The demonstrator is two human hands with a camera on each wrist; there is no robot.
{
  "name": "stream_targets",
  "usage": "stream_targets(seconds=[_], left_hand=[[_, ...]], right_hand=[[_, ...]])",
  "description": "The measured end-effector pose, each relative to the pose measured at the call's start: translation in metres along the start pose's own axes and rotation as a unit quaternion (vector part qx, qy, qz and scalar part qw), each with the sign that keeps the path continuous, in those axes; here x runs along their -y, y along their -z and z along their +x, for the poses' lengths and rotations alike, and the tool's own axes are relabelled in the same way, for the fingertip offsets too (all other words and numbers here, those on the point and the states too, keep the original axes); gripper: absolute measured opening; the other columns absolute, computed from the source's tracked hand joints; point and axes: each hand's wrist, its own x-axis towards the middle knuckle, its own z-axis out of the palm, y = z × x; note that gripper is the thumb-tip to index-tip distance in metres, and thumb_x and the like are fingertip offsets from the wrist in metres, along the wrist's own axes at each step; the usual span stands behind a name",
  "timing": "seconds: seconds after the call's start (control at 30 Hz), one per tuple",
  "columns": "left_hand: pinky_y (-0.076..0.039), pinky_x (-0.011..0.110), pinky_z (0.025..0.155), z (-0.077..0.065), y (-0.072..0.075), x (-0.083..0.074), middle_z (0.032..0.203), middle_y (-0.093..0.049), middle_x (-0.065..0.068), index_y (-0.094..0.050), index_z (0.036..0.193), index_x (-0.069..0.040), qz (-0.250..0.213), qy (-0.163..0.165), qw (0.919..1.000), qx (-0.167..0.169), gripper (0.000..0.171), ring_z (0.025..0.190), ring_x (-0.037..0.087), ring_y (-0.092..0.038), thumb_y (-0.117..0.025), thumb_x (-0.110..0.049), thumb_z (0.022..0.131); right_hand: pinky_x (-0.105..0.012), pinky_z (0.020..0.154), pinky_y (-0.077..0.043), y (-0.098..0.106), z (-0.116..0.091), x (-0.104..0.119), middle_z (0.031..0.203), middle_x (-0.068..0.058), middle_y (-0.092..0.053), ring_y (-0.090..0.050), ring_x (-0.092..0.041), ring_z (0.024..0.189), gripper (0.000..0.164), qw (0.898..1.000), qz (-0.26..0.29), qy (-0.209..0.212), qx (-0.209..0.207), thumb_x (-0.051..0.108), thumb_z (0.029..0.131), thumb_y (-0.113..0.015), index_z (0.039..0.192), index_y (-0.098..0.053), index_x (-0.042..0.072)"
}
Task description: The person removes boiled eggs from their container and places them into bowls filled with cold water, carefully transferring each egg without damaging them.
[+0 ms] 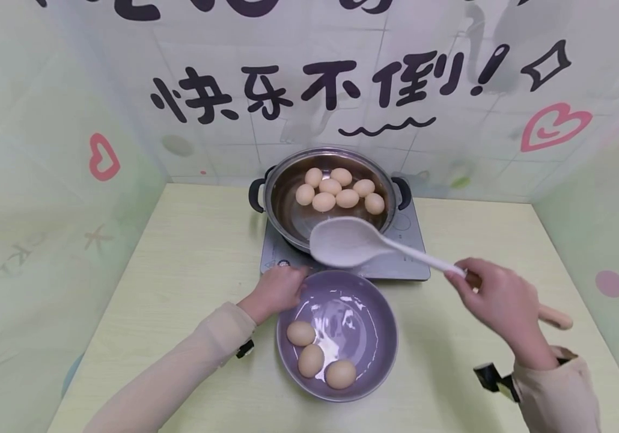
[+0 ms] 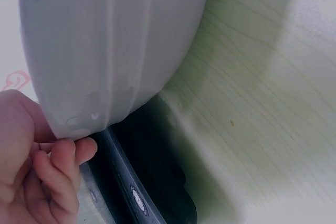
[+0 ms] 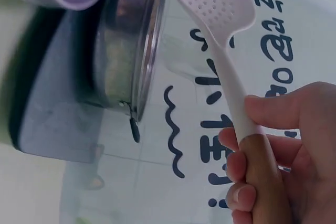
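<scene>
My left hand (image 1: 279, 291) pinches the far left rim of a purple-grey bowl (image 1: 363, 313), thumb and fingers at the edge in the left wrist view. Three brown eggs (image 1: 311, 361) lie in the near left part of this bowl. In my right hand (image 1: 504, 300) is a pale slotted spoon (image 1: 344, 242), gripped by its wooden handle (image 3: 262, 177). Its perforated head hangs between the bowl and a steel pot (image 1: 273, 207), overlapping the pot's near rim in the head view. Several more eggs (image 1: 330, 187) sit in the pot, mostly towards its far side.
Under the pot is a grey induction cooker (image 1: 390, 267), its near edge close to the bowl. Black handles (image 1: 256, 195) stick out on both sides of the pot. A printed wall sheet (image 1: 331, 60) rises right behind, and sheets flank the pale wooden table (image 1: 190, 258).
</scene>
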Motion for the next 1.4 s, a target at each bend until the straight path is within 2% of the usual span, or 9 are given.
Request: stream_targets(seconds=[0.1,0.27,0.47,0.57,0.97,1.4], left_hand=[[-0.042,0.036,0.045,0.000,0.000,0.001,0.060,-0.056,0.003,-0.054,0.074,-0.010,0.004,-0.004,1.0000,-0.004,0.014,0.053,0.026,-0.055,-0.067,-0.013,0.077],[-0.042,0.036,0.044,-0.001,0.000,0.001,0.059,-0.056,0.004,-0.052,0.074,-0.010,0.006,-0.003,1.0000,-0.004,0.016,0.052,0.026,-0.054,-0.067,-0.014,0.077],[-0.042,0.036,0.044,-0.001,0.002,0.000,0.059,-0.056,0.003,-0.053,0.075,-0.009,0.010,-0.005,0.9999,-0.003,0.015,0.052,0.026,-0.054,-0.067,-0.013,0.077],[-0.042,0.036,0.044,-0.001,0.002,0.000,0.059,-0.056,0.003,-0.052,0.074,-0.010,0.010,-0.006,0.9999,-0.004,0.016,0.052,0.025,-0.054,-0.067,-0.013,0.076],[-0.043,0.036,0.045,0.000,0.002,0.000,0.058,-0.056,0.003,-0.053,0.074,-0.009,0.009,-0.009,0.9999,-0.006,0.015,0.051,0.025,-0.054,-0.067,-0.012,0.076],[-0.043,0.037,0.045,0.000,0.002,0.000,0.058,-0.056,0.004,-0.053,0.074,-0.009,0.011,-0.011,0.9999,-0.007,0.016,0.053,0.027,-0.055,-0.068,-0.012,0.076]], right_hand=[[-0.029,0.037,-0.023,0.000,0.018,-0.003,0.056,-0.001,-0.051,-0.036,-0.012,0.043,0.014,0.998,-0.004,0.009,-0.061,0.022,0.080,-0.066,0.085,-0.066,0.008],[-0.029,0.037,-0.022,-0.012,0.042,-0.005,0.061,-0.007,-0.055,-0.042,-0.018,0.045,0.016,0.990,-0.021,0.022,-0.135,0.020,0.079,-0.067,0.084,-0.066,0.005],[-0.033,0.035,-0.025,-0.031,0.056,-0.009,0.061,-0.008,-0.057,-0.044,-0.020,0.043,0.016,0.975,-0.059,0.068,-0.201,0.020,0.077,-0.065,0.080,-0.066,0.004],[-0.037,0.036,-0.028,-0.036,0.059,-0.010,0.059,-0.008,-0.055,-0.044,-0.023,0.042,0.016,0.970,-0.076,0.085,-0.216,0.019,0.077,-0.065,0.079,-0.066,0.004],[-0.035,0.035,-0.026,-0.040,0.057,-0.010,0.054,-0.006,-0.050,-0.041,-0.024,0.039,0.014,0.968,-0.114,0.114,-0.193,0.018,0.078,-0.064,0.076,-0.066,0.004],[-0.032,0.035,-0.026,-0.043,0.049,-0.003,0.053,-0.003,-0.048,-0.039,-0.020,0.038,0.013,0.969,-0.129,0.144,-0.158,0.017,0.073,-0.066,0.068,-0.062,0.006]])
